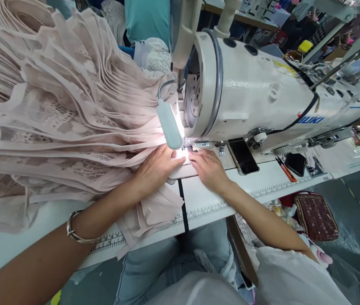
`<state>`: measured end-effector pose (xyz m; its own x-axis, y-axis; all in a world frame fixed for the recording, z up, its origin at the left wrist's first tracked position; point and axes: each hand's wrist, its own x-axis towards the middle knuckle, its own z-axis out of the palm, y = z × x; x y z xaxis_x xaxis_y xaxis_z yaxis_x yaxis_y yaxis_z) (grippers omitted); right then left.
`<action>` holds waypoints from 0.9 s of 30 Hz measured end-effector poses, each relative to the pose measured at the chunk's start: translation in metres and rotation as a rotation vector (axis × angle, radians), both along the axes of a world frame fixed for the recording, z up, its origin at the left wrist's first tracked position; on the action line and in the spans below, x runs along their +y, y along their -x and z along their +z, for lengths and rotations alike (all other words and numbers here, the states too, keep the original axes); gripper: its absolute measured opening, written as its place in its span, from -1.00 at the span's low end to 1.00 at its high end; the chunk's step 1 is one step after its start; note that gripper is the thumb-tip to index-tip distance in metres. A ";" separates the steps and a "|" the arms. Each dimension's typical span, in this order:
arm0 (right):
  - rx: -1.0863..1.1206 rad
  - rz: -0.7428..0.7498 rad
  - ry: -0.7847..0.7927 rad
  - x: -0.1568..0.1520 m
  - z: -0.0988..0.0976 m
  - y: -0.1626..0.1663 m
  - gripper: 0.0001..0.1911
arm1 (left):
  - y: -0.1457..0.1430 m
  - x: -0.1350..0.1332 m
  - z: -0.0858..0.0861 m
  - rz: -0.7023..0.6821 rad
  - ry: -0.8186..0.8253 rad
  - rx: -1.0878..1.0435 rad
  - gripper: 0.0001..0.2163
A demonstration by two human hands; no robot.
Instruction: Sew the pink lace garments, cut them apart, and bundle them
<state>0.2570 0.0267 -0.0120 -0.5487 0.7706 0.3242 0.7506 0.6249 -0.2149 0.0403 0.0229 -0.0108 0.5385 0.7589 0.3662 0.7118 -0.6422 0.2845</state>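
A white sewing machine (256, 89) stands on a white table (208, 199). Its small lamp (169, 123) lights the needle area. My left hand (156, 167) lies flat on a pale pink fabric piece (181, 170) just left of the needle, fingers stretched toward it. My right hand (208, 166) rests on the same piece from the right, fingertips pressing it down close to the presser foot. A silver bangle (73, 231) circles my left wrist. More pink fabric (157, 209) hangs over the table's front edge.
A big stack of pink lace pieces (56, 110) fills the left of the table. A black phone (243, 156), an orange-handled snip (284, 169) and a dark pouch (295, 163) lie under the machine arm. A woven bag (316, 216) sits lower right. Ruler tape runs along the table edge.
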 end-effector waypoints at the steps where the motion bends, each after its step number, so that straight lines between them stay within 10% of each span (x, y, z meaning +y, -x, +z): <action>1: 0.004 0.007 -0.016 0.000 0.000 -0.001 -0.68 | 0.002 0.000 0.001 -0.053 0.012 -0.043 -0.77; 12: -0.152 0.052 -0.247 -0.005 0.003 0.007 -0.67 | -0.006 -0.007 0.010 -0.149 -0.291 0.184 -0.74; 27: 0.146 -0.023 -0.047 -0.002 -0.003 0.000 -0.74 | -0.008 -0.005 0.002 -0.096 -0.364 0.109 -0.76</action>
<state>0.2573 0.0247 -0.0149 -0.4758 0.7643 0.4352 0.7277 0.6200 -0.2933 0.0483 0.0179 -0.0087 0.6511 0.5343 0.5390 0.6573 -0.7520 -0.0486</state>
